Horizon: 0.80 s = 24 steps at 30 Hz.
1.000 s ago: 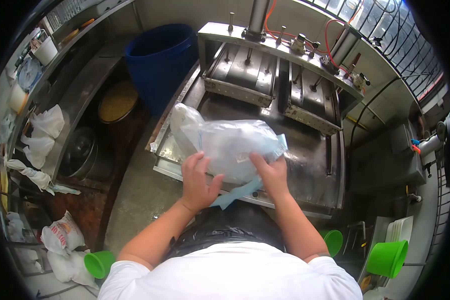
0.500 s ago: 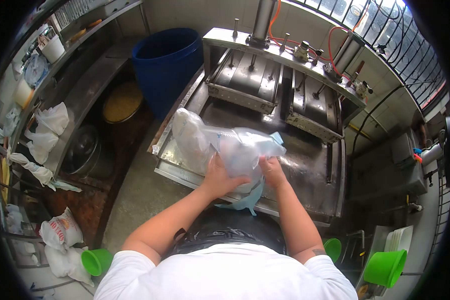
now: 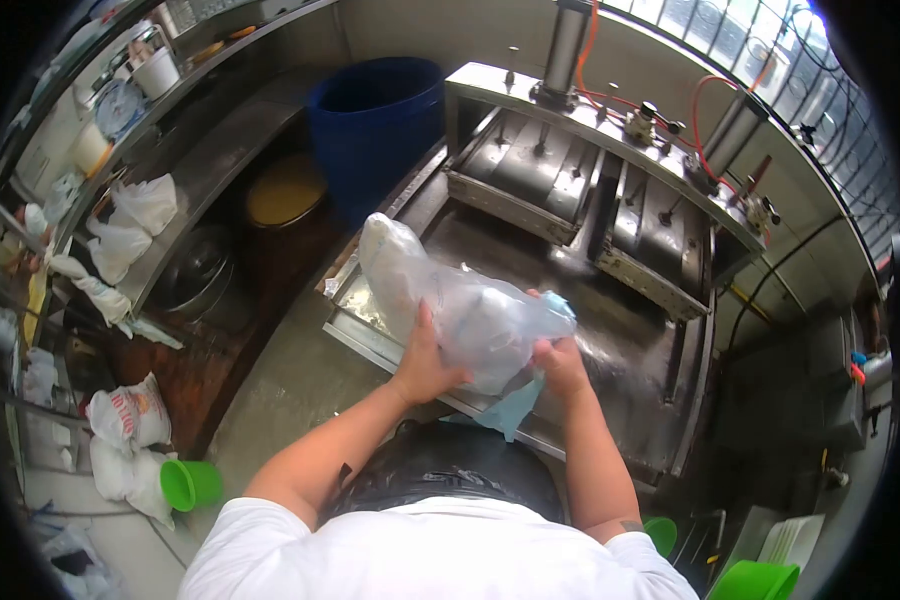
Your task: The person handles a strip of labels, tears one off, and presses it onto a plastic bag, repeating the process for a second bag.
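Note:
A translucent plastic bag [image 3: 485,325] is held up over the near edge of the metal press table [image 3: 370,345]. My left hand [image 3: 425,365] grips the bag's lower left side, thumb and fingers pressed into the plastic. At the bag's right end, my right hand [image 3: 560,362] is closed around its narrowed, bunched part. A light blue strip [image 3: 512,408] hangs below the bag, near my right hand. The bag's bulging far end [image 3: 390,250] points up and left. What is inside cannot be made out.
Behind stand two metal press plates [image 3: 520,170] under a frame with cylinders. A blue barrel [image 3: 375,130] is at the back left, near a round tray of yellow material [image 3: 286,190]. White sacks [image 3: 130,415] and a green bucket [image 3: 190,485] lie at the left.
The camera view has shifted, so the surroundings sit further right. Both hands still hold the bag, which looks more stretched out, with my right hand at its narrowed end.

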Available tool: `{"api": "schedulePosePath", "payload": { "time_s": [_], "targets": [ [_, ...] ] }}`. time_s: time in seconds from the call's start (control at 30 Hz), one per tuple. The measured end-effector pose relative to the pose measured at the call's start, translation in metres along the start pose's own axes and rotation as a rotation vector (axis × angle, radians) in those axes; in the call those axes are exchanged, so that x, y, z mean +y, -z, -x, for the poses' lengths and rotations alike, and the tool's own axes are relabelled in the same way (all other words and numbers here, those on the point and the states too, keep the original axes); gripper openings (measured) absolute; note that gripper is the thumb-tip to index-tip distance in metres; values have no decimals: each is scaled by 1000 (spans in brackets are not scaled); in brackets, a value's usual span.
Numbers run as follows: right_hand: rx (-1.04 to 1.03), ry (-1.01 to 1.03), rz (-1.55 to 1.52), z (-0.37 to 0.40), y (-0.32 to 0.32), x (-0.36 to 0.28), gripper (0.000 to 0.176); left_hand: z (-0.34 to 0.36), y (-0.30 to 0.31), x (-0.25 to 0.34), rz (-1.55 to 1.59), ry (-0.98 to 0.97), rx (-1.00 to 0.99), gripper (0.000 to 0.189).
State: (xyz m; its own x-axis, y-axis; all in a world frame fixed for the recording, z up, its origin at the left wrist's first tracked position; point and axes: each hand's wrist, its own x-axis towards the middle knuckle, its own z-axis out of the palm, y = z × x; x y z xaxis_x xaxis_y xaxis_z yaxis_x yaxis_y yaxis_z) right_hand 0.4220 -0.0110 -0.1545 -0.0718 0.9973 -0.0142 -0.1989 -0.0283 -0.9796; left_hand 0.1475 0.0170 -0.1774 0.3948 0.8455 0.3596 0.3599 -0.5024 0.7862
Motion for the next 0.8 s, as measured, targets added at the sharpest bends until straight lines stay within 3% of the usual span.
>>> {"api": "schedulePosePath", "payload": {
  "time_s": [0.03, 0.07, 0.13, 0.2, 0.23, 0.33, 0.43, 0.57, 0.63, 0.7, 0.73, 0.8],
  "targets": [
    [-17, -11, -41, 1, 7, -4, 119, 4, 0, 2, 110, 43, 62, 145],
    [-36, -24, -83, -1, 10, -7, 123, 7, -1, 4, 96, 56, 81, 145],
    [-99, 7, -120, -8, 8, 3, 114, 5, -2, 28, -294, 69, -141, 152],
    [-135, -55, 235, -12, 13, 49, 100, 1, -22, 17, -296, 181, -114, 151],
    [-118, -91, 169, -19, 11, 59, 88, -1, -29, 14, -279, 269, -105, 150],
    [-45, -117, -53, -35, 4, 69, 83, -11, -26, 7, -253, 310, -64, 147],
    [-66, -102, 36, -51, 11, 77, 75, -20, -15, 17, -230, 395, -90, 144],
    [-35, -43, 190, -57, 14, 82, 65, -17, -21, -1, -375, 280, 28, 145],
    [-28, -8, 216, -54, 12, 77, 59, -21, -15, 5, -313, 312, -32, 145],
    [107, -276, 220, -52, 9, 68, 57, -23, -7, 14, -334, 342, -42, 145],
    [101, -265, 231, -48, 7, 67, 57, -24, -1, 18, -361, 373, -67, 144],
    [230, -133, -24, -30, 0, 71, 64, -13, 7, 16, -317, 302, 3, 144]
  ]
}}
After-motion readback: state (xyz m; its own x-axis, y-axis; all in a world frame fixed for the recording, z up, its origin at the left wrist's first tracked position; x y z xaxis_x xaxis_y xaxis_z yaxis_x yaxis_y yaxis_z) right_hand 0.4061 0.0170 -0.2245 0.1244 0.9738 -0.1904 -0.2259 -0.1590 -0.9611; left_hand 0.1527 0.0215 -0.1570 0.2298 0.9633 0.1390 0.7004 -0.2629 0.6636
